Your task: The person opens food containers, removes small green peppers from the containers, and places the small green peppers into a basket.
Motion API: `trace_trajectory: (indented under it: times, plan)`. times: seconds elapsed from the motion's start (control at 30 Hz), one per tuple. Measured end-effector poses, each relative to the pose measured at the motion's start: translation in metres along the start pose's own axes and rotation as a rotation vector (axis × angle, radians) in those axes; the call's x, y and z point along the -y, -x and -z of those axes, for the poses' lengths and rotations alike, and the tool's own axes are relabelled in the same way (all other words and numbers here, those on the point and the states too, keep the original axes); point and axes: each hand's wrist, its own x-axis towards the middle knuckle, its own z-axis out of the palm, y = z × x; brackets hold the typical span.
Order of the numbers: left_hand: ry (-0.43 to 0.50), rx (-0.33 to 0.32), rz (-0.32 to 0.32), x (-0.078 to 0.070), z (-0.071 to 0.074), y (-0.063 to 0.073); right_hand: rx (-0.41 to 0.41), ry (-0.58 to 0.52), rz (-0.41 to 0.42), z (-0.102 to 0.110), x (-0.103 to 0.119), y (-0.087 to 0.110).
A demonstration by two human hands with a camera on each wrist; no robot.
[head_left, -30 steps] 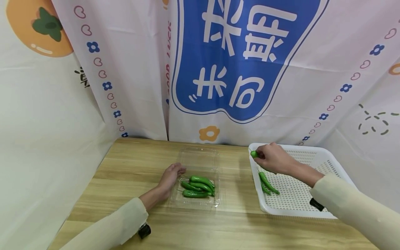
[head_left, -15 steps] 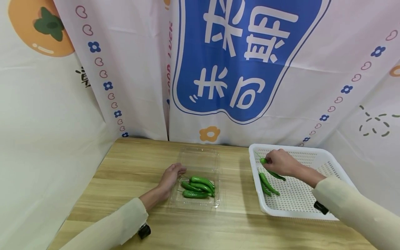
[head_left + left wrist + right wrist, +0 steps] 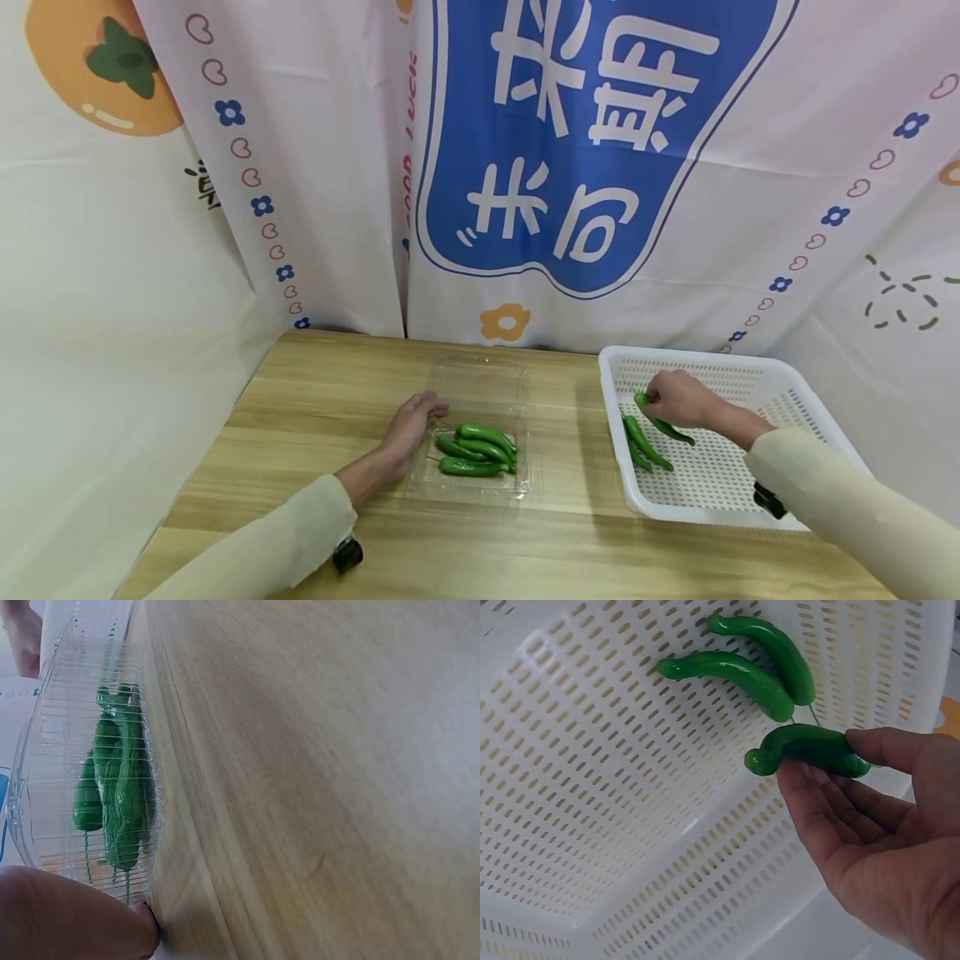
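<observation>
My right hand pinches a green chili pepper between thumb and fingers, over the white perforated plastic basket. Two more chili peppers lie side by side on the basket floor, close to the held one. On the table, a clear plastic clamshell box stands with its lid folded back. Several green chili peppers lie together in its tray. My left hand rests at the box's left side, fingers loosely extended by the hinge corner. In the left wrist view the thumb overlaps the box's near end.
The wooden table runs back to a white printed cloth hanging behind it. Cloth also hangs along both sides. The basket stands at the table's right rear, and a strip of table lies between it and the box.
My right hand has moved from the basket's left rim inward and toward the front, with the chili pepper in it. The left hand and box have stayed in place.
</observation>
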Motion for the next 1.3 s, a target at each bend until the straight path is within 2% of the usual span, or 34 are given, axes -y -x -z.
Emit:
trace_trajectory:
  times: [0.37,0.63,0.83,0.93,0.97,1.0,1.07,1.2,1.23,1.3]
  plan:
    - [-0.018,0.02,0.0,-0.001,0.002,0.005,0.109,-0.002,-0.116,-0.013,-0.013,-0.001]
    - [-0.009,-0.003,0.001,0.0,0.001,0.002,0.158,-0.018,-0.126,-0.02,-0.018,-0.002]
    - [-0.019,0.003,-0.003,0.0,0.001,0.003,0.22,-0.037,-0.176,-0.024,-0.02,-0.003]
    - [-0.025,0.007,-0.004,-0.001,0.001,0.003,0.229,-0.054,-0.175,-0.026,-0.022,-0.004]
    - [-0.026,0.009,-0.004,-0.002,0.0,0.004,0.228,-0.056,-0.174,-0.028,-0.024,-0.005]
    - [-0.024,0.011,-0.005,-0.003,0.0,0.004,0.228,-0.066,-0.163,-0.037,-0.039,-0.01]
    - [-0.023,0.01,-0.006,-0.002,0.0,0.004,0.235,-0.077,-0.166,-0.038,-0.041,-0.01]
    - [-0.026,0.004,-0.007,-0.002,0.0,0.003,0.255,-0.093,-0.186,-0.039,-0.039,-0.009]
    - [-0.028,0.002,-0.007,-0.001,0.0,0.003,0.26,-0.086,-0.2,-0.031,-0.024,-0.005]
    - [-0.029,0.003,-0.004,-0.002,0.0,0.004,0.266,-0.088,-0.215,-0.03,-0.022,-0.005]
